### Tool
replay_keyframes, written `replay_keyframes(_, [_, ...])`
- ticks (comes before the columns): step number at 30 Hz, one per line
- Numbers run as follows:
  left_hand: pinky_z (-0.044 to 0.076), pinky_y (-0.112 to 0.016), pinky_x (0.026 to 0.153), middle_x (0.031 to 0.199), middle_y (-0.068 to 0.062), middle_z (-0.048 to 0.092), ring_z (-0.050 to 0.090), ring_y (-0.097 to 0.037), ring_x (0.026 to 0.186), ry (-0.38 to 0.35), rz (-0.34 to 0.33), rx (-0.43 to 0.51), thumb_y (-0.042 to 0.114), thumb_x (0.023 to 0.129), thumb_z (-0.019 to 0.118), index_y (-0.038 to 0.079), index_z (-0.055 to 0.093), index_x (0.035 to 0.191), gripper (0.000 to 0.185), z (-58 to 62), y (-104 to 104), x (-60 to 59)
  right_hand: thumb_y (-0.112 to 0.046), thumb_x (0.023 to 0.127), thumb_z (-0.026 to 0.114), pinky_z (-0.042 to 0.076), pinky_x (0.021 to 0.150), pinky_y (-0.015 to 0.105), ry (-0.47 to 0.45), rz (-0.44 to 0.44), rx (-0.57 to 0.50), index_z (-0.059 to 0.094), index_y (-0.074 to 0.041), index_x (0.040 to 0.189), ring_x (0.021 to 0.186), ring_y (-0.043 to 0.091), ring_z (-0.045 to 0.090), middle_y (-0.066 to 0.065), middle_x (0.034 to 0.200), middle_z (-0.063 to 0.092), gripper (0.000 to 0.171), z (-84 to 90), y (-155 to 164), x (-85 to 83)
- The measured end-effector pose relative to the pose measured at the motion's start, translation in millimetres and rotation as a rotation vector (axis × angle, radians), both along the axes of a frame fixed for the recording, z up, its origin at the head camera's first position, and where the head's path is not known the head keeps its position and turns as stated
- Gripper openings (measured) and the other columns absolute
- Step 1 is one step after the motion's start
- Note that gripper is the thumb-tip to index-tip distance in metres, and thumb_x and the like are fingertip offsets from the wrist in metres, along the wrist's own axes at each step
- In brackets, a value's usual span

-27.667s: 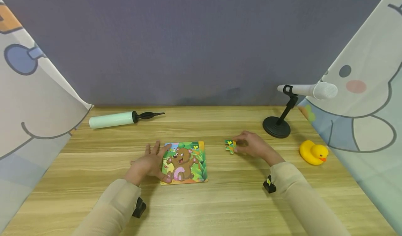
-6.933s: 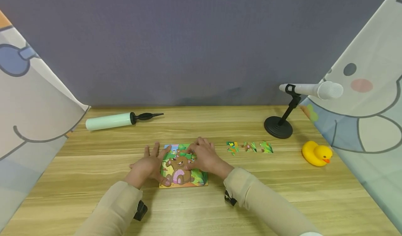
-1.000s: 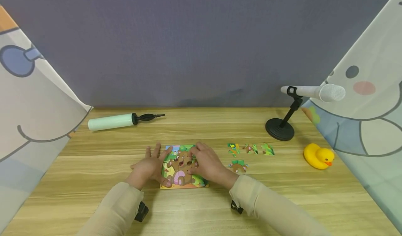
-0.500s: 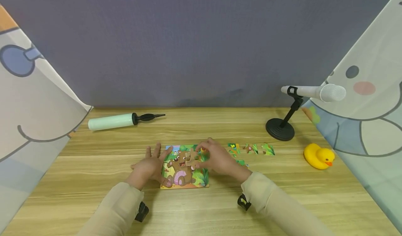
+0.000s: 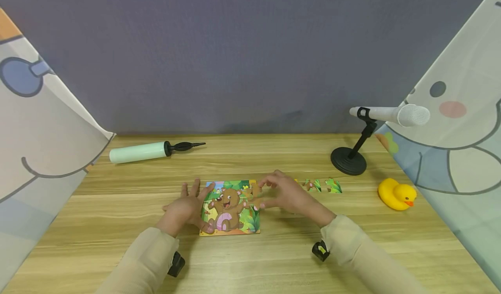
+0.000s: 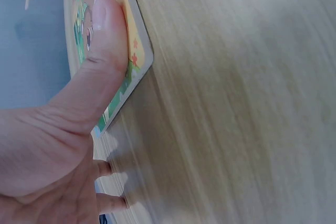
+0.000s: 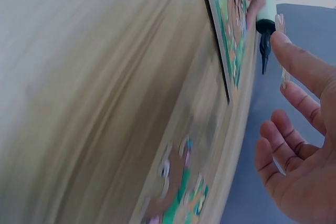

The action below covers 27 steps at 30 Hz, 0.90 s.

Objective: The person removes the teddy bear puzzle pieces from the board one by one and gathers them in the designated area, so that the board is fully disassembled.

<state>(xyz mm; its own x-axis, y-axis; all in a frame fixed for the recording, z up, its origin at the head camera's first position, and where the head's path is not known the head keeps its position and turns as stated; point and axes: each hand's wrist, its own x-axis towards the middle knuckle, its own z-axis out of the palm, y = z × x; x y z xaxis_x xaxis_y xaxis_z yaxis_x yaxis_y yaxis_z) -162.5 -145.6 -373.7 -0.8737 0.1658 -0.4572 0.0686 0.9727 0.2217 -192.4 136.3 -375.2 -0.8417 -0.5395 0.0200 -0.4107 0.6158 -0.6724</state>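
Observation:
A square bear jigsaw puzzle (image 5: 231, 228) lies flat on the table. My left hand (image 5: 185, 207) rests on its left side with fingers spread, and in the left wrist view the thumb (image 6: 107, 40) lies over a corner of the puzzle. Just past the right edge is my right hand (image 5: 287, 196), raised, its thumb and forefinger pinching a brownish puzzle piece (image 5: 255, 189). The right wrist view shows this puzzle piece (image 7: 283, 56) edge-on, above the table. The other fingers of that hand are loosely bent.
Two loose puzzle pieces, one with brown (image 5: 312, 185) and one green (image 5: 334, 185), lie to the right; others are mostly behind my right hand. A pale green hand pump (image 5: 138, 152), a microphone (image 5: 411, 115) on a black stand (image 5: 348, 160) and a yellow rubber duck (image 5: 396, 195) stand around.
Over the last second my right hand has lifted the puzzle piece off the picture and moved right with it. My left hand stays put. Loose pieces have increased since the oldest frame.

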Motion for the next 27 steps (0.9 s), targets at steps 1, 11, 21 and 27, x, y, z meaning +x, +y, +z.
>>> replay_keyframes(1, [0.025,-0.080,0.067,0.149,-0.021,-0.006,-0.005,-0.050,0.130,0.002,-0.001,0.000,0.053,0.049,0.079,0.022,0.009,0.147,0.125,0.2,0.2,0.2,-0.039,0.069,0.077,0.045,0.076,0.036,0.005,-0.003,0.000,0.058,-0.026,0.109,0.097,0.022,0.049,0.002,0.108,0.051,0.046,1.1,4.0,0.5])
replay_keyframes(11, [0.025,-0.080,0.066,0.148,-0.023,-0.004,-0.004,-0.051,0.130,0.015,-0.008,0.003,0.052,0.049,0.079,0.020,0.010,0.147,0.123,1.5,1.4,1.3,-0.038,0.070,0.076,0.045,0.067,0.033,-0.004,-0.084,-0.001,0.059,-0.022,0.110,0.092,0.025,0.049,0.006,0.102,0.053,0.047,10.3,50.8,3.8])
replay_keyframes(21, [0.024,-0.081,0.066,0.148,-0.023,-0.003,-0.004,-0.052,0.129,0.018,-0.009,0.007,0.053,0.047,0.079,0.020,0.010,0.147,0.125,0.6,0.6,-0.2,-0.035,0.069,0.077,0.045,0.062,0.029,0.135,-0.093,0.030,0.061,-0.019,0.107,0.083,0.022,0.052,0.001,0.102,0.058,0.044,1.3,104.6,9.3])
replay_keyframes(27, [0.025,-0.081,0.064,0.148,-0.024,-0.003,-0.003,-0.053,0.129,0.027,-0.016,0.011,0.053,0.047,0.079,0.019,0.011,0.147,0.125,0.9,0.9,0.2,-0.039,0.069,0.076,0.046,0.060,0.027,0.143,-0.146,0.080,0.061,-0.020,0.107,0.082,0.020,0.052,0.001,0.096,0.057,0.045,-4.2,130.3,16.2])
